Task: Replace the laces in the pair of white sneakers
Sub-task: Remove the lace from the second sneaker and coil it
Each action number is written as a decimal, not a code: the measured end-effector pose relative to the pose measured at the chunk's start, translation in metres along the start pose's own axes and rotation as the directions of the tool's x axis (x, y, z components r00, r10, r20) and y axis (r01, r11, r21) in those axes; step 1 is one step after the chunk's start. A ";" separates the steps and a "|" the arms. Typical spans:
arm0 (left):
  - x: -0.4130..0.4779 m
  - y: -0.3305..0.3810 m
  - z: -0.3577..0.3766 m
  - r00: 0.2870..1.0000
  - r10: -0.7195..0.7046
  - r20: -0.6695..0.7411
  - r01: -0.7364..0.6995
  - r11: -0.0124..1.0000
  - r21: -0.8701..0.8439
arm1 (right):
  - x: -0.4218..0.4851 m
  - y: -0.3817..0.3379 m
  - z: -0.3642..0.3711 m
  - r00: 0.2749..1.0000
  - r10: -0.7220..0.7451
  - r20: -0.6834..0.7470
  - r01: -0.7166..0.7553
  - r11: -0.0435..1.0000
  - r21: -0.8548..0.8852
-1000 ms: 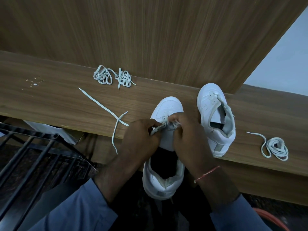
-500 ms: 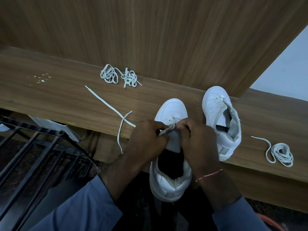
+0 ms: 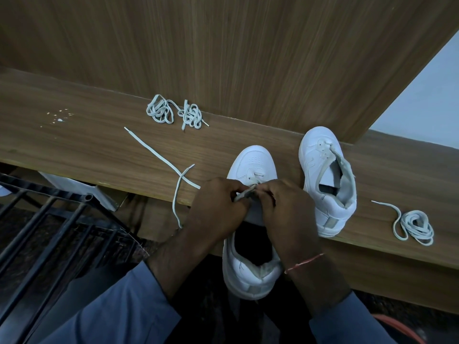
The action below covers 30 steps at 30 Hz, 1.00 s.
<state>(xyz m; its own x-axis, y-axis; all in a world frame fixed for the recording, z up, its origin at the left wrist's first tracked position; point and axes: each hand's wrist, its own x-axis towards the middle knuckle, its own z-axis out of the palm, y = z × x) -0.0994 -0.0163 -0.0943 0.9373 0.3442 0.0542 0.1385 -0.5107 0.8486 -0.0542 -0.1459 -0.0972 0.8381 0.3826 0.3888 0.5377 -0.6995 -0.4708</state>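
A white sneaker (image 3: 250, 162) lies toe-away on the wooden ledge (image 3: 74, 145), its heel hanging over the near edge. My left hand (image 3: 218, 207) and my right hand (image 3: 285, 207) meet over its eyelets, both pinching a pale lace (image 3: 244, 193) at the tongue. That lace's loose ends (image 3: 169, 162) trail left across the ledge, one dangling over the edge. The second sneaker (image 3: 327, 180) lies unlaced to the right, tongue open.
Two tangled lace bundles (image 3: 173, 114) sit at the back by the wooden panel (image 3: 223, 58). A coiled lace (image 3: 414, 225) lies at the right. A black metal rack (image 3: 49, 232) stands lower left. White specks (image 3: 59, 116) dot the ledge.
Both hands stay on the lace at the sneaker's eyelets, with small finger movements. The view has shifted slightly; the lace tails lie the same.
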 end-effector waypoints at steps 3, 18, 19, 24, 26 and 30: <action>0.000 0.001 -0.001 1.000 -0.025 -0.007 0.025 1.000 -0.012 | 0.004 0.003 -0.003 0.972 0.227 -0.066 -0.204 0.947 0.247; -0.004 0.007 -0.003 1.000 -0.018 -0.018 0.019 0.996 0.092 | -0.002 -0.001 0.005 0.998 -0.025 0.057 0.023 0.999 0.031; -0.004 0.007 -0.003 1.000 -0.019 -0.025 0.021 0.995 0.096 | -0.001 0.000 0.005 0.998 -0.033 0.045 0.032 0.999 0.019; -0.002 0.006 -0.004 0.998 -0.057 -0.019 0.058 0.996 0.063 | 0.004 -0.001 0.000 0.937 0.351 0.008 -0.311 0.820 0.481; -0.002 0.005 -0.003 0.997 -0.072 -0.009 0.073 0.997 0.025 | 0.007 -0.003 -0.005 0.792 0.580 0.192 -0.459 0.358 0.813; -0.001 0.000 0.000 0.998 -0.062 -0.008 0.062 0.998 -0.009 | 0.010 0.001 -0.021 0.832 0.497 0.247 -0.465 0.383 0.798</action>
<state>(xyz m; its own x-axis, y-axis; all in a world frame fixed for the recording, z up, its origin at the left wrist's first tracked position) -0.1000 -0.0164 -0.0940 0.9244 0.3814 0.0051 0.1938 -0.4810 0.8550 -0.0472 -0.1552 -0.0774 0.9871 0.1200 -0.1059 -0.1109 0.0360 -0.9932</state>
